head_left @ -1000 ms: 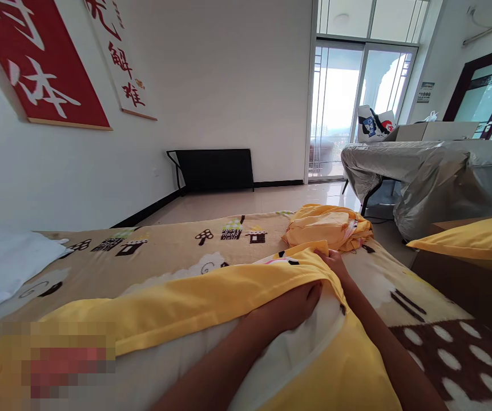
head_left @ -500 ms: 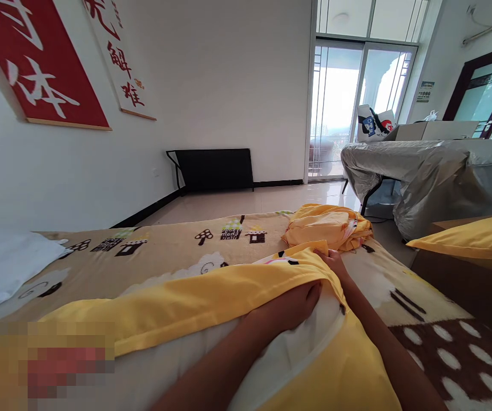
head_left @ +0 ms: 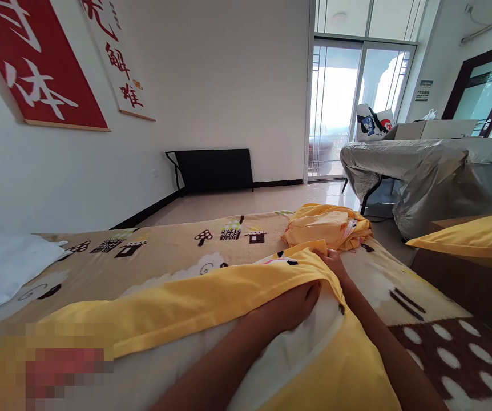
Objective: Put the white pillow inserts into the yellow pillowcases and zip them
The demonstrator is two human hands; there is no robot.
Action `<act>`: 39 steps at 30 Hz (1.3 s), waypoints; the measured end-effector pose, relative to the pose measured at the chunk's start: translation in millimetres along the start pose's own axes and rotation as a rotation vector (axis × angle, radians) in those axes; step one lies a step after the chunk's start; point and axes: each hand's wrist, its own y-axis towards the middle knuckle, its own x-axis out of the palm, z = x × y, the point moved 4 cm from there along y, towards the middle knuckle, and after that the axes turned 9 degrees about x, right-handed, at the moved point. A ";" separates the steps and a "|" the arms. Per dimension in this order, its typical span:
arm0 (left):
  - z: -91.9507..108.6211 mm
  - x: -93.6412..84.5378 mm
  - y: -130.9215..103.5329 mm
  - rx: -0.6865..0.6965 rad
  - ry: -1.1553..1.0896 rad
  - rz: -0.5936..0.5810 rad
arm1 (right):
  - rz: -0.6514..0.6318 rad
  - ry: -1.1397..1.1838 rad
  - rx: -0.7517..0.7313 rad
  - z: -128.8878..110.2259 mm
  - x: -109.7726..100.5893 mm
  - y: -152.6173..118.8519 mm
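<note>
A yellow cover (head_left: 173, 302) lies across the bed in front of me, its long edge lifted over a white inner piece (head_left: 289, 354). My left hand (head_left: 299, 305) reaches under that edge near the cover's far corner. Its fingers are curled closed, and what they grip is partly hidden by the fabric. From outside, my right hand (head_left: 331, 262) pinches the same corner of the yellow cover, close to the left one. Just beyond the corner sits a bundle of folded yellow and peach cloth (head_left: 323, 228).
A patterned blanket (head_left: 164, 245) spreads beneath. At the left is a white pillow (head_left: 6, 262); at the right, a yellow pillow (head_left: 477, 237) on a brown box. Farther back stand a plastic-covered table (head_left: 434, 165) and a black folded panel (head_left: 214, 170).
</note>
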 end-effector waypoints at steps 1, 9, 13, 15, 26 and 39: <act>-0.3 0.2 0.1 0.000 -0.002 0.002 | 0.002 -0.003 -0.004 -0.4 -0.1 -0.4; -3.0 3.2 -0.1 0.028 -0.008 0.027 | 0.018 -0.021 -0.054 -13.3 -0.9 -6.7; -0.1 0.5 -2.2 0.024 0.064 0.035 | 0.039 -0.028 -0.087 -26.8 -2.6 -12.4; 0.9 -0.4 -3.4 0.014 0.075 0.026 | 0.056 -0.030 -0.100 -32.6 -2.8 -15.3; 15.3 1.9 -11.2 0.089 -0.066 -0.186 | 0.071 -0.026 -0.085 -30.0 -2.3 -16.3; 47.9 9.7 -23.1 0.259 0.350 -0.260 | 0.064 -0.121 -0.050 15.5 -7.1 9.6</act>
